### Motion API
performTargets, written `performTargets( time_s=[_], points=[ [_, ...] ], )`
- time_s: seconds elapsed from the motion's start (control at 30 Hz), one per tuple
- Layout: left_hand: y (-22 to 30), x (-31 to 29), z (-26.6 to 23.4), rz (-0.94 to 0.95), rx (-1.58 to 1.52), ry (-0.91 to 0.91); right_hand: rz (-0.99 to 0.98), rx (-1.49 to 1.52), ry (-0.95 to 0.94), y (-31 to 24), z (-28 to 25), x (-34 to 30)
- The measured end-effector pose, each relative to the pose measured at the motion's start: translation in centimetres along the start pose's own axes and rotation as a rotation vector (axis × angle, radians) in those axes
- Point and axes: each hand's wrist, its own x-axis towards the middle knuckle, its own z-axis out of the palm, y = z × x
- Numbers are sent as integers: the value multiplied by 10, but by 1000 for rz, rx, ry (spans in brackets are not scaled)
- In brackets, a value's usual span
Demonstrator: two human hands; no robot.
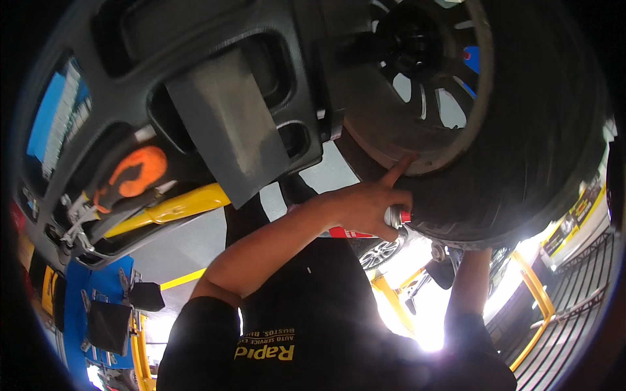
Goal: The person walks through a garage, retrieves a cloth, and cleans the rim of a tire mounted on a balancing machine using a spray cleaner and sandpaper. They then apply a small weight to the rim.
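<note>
My left hand [365, 207] is wrapped round a spray can [397, 217] with a red and white top; part of its red body shows below the palm. Its index finger stretches out and touches the inner rim of a wheel [450, 153]. Around that rim sits a large black tire [535, 130], filling the upper right. My right forearm [473, 280] reaches up to the tire's lower edge, where the tire hides my right hand and its fingers.
Left of the wheel stands a dark plastic tray [306, 72] with moulded compartments. On it lie a worn grey sheet [228, 124], an orange-handled tool [140, 173], a yellow tool [179, 207] and metal tools [79, 218]. Yellow lift frames [531, 287] and another car wheel [381, 253] stand beyond.
</note>
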Motion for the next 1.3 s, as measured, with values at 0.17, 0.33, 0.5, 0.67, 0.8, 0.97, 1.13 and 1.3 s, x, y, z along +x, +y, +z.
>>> performTargets(
  time_s=[0.17,0.33,0.5,0.67,0.8,0.97,1.13,1.3],
  points=[
    [-47,7,-2,-132,162,-75,75,-180,-151,89,55,-40],
    [-95,14,-7,-207,204,-48,122,-350,-335,145,121,-69],
    [-124,34,-21,-206,299,-71,199,-523,-482,203,155,-92],
    [-147,38,-30,-197,403,-7,207,-660,-651,235,183,-109],
    [-164,37,-32,-139,492,76,206,-755,-774,259,175,-135],
    [-201,46,-36,-137,648,191,124,-890,-1095,273,142,-202],
    [-191,56,-46,-199,622,167,-71,-568,-1619,162,79,-284],
    [-233,51,-50,-15,652,327,-380,-499,-1570,-77,31,-231]
  ],
)
